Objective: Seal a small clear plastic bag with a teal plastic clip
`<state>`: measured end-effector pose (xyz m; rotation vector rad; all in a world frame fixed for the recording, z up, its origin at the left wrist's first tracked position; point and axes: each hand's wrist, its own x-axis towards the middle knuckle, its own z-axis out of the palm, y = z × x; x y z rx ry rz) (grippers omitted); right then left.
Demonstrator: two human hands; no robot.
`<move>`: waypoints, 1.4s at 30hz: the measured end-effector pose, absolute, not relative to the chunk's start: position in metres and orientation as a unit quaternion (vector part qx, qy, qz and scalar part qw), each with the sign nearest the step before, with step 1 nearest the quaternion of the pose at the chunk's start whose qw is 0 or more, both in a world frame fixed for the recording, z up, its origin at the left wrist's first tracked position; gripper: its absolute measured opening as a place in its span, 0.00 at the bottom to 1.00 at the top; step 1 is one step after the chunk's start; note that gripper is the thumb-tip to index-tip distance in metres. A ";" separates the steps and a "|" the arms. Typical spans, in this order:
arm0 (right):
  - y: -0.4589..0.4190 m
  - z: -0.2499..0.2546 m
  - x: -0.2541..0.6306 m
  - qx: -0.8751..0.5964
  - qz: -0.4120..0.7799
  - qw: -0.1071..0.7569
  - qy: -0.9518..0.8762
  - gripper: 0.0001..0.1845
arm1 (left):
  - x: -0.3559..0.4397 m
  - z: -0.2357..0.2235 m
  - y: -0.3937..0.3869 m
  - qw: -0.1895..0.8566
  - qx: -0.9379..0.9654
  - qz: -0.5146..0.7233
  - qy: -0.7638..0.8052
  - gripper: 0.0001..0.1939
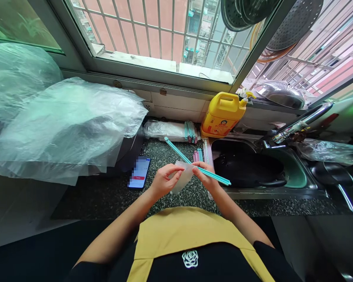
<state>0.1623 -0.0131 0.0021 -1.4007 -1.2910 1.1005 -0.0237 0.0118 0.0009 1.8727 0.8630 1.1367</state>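
My left hand (165, 181) pinches a small translucent plastic sheet or bag (182, 181) between thumb and fingers, above the dark speckled counter (161, 154). My right hand (206, 177) grips a long turquoise sealing stick (176, 149), which slants from upper left to lower right. Its fingertips also touch the right edge of the plastic. Just beyond the hands lie short pink and turquoise sticks (197, 155). Behind them rests a clear-wrapped pack (167, 130) with turquoise and pink sticks at its right end. Which layers of plastic my fingers hold is hidden.
A phone (139, 172) lies left of my hands. Large plastic sheeting (64, 117) covers things at the left. A yellow jug (223, 113) stands at the back. On the right, a black wok (250, 168) sits in the sink (297, 168) below a faucet (297, 123).
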 end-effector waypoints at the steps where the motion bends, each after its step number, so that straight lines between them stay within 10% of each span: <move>1: -0.014 0.004 0.161 -0.570 0.440 0.444 -0.534 0.16 | -0.025 0.001 0.013 0.384 0.740 0.442 0.330 0.09; 13: -0.017 0.007 0.156 -0.587 0.402 0.457 -0.533 0.12 | -0.022 -0.020 0.006 0.638 0.452 0.472 0.407 0.29; 32: -0.019 0.007 0.145 -0.544 0.489 0.455 -0.508 0.20 | -0.023 -0.019 0.010 0.709 0.509 0.384 0.301 0.30; 42: -0.015 -0.004 0.152 -0.589 0.432 0.476 -0.490 0.15 | -0.066 -0.097 0.044 0.260 0.669 0.228 0.658 0.12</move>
